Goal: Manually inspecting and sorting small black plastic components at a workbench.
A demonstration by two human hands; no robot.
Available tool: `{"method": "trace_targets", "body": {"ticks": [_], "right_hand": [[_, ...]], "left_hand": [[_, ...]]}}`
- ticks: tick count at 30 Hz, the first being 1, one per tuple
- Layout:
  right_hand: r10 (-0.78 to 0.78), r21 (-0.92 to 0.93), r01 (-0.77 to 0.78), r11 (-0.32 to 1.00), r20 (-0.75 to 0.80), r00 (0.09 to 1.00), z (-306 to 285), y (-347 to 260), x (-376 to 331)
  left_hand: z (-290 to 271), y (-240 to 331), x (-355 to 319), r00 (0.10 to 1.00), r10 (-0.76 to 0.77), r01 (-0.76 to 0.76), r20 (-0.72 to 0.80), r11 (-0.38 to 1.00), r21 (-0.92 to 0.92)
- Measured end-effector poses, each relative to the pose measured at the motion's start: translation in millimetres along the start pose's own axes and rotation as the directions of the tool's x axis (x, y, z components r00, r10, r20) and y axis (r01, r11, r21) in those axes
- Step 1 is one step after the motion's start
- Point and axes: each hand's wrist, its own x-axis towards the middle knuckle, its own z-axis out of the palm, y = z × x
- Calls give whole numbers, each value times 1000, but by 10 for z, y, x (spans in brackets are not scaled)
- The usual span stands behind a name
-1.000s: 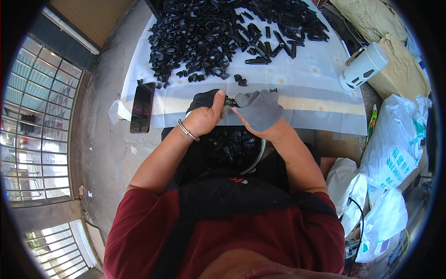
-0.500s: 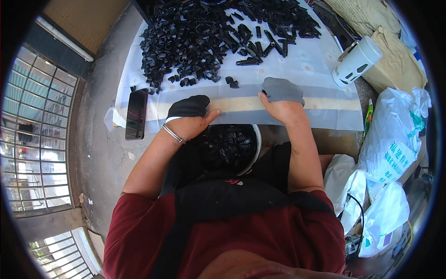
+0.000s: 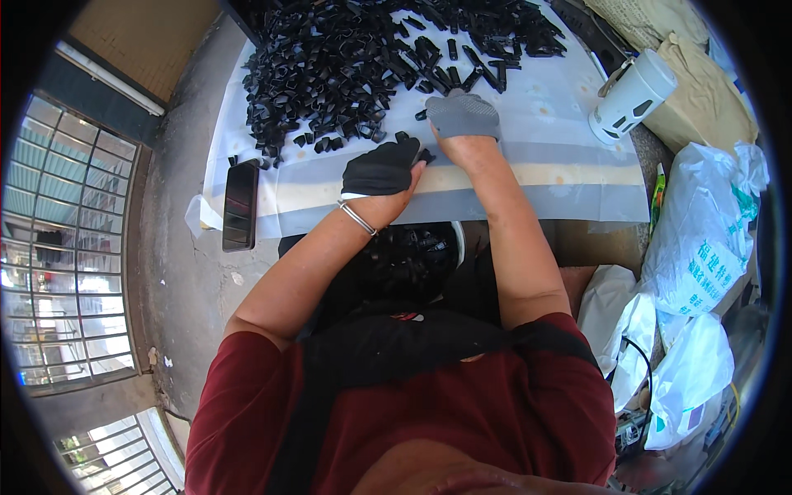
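Cloth-covered bench (image 3: 569, 180) | on it, black plastic part (image 3: 421, 115) juts left from your nearer right hand (image 3: 464, 115), long axis mostly hidden | your left hand (image 3: 381, 167), nearer you, has small black piece (image 3: 426, 155) by its thumb | neither grip's clamping discernible

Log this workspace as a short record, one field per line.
Left hand: black glove; small dark piece at the thumb, hold unclear
Right hand: grey dotted glove; dark part at the fingers, hold unclear
Surface: pale floral table cover
Far side: heap of black parts
Left edge: phone
Right side: white tumbler
Between forearms: round container, pale rim
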Motion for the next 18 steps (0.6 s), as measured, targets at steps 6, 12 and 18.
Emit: {"method": "trace_targets", "body": {"ticks": [6, 12, 18], "right_hand": [[-49, -59, 51, 997, 33, 998, -94, 79, -200], [75, 267, -53, 962, -73, 995, -268, 102, -386], [3, 362, 16, 932, -49, 999, -184, 87, -388]], "left_hand": [[136, 75, 171, 994, 3, 2, 112, 999, -42], [104, -57, 16, 998, -53, 46, -43, 988, -145], [-172, -205, -17, 959, -187, 230, 211, 952, -201]]}}
